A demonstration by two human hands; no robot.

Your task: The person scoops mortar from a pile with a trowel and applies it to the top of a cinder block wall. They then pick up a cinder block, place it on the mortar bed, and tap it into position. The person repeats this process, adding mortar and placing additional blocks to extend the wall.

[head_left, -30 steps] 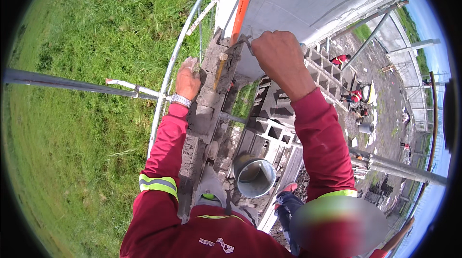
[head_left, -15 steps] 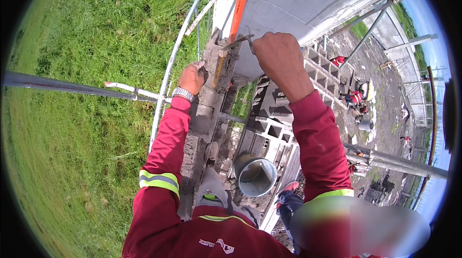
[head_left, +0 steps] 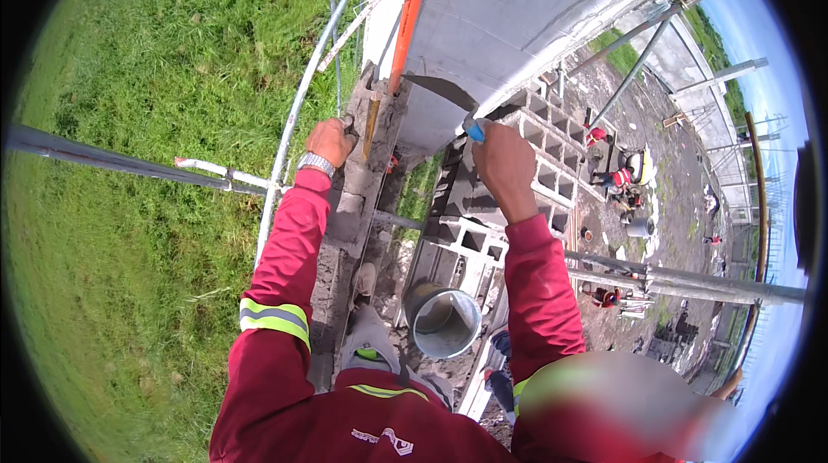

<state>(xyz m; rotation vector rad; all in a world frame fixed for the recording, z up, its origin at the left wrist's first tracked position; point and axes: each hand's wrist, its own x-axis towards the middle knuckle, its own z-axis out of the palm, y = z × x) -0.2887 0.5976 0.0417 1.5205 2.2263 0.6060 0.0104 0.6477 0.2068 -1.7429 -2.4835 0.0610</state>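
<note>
My right hand [head_left: 504, 161] is closed round the blue handle of a trowel [head_left: 444, 90], raised beside the end of a block wall. The trowel's blade points left, toward an orange upright pipe [head_left: 411, 18]. On the left, my left hand [head_left: 328, 144], with a metal watch at its wrist, is curled at the outer edge of the mortar-smeared wall top [head_left: 349, 204]; what its fingers grip is hidden. Just right of that hand, a narrow yellow-brown strip [head_left: 371, 128] stands out against the wall.
A bucket [head_left: 445, 323] with grey matter inside stands near my legs. Hollow blocks [head_left: 552, 139] are stacked to the right, before a smooth concrete wall [head_left: 500, 23]. Scaffold pipes [head_left: 293, 118] cross at left and right. A person in a grey hat is close at lower right; others work below.
My right hand has moved down, and the trowel blade has swung up and away from the strip. The whole view has shifted slightly; my left hand stays at the wall edge.
</note>
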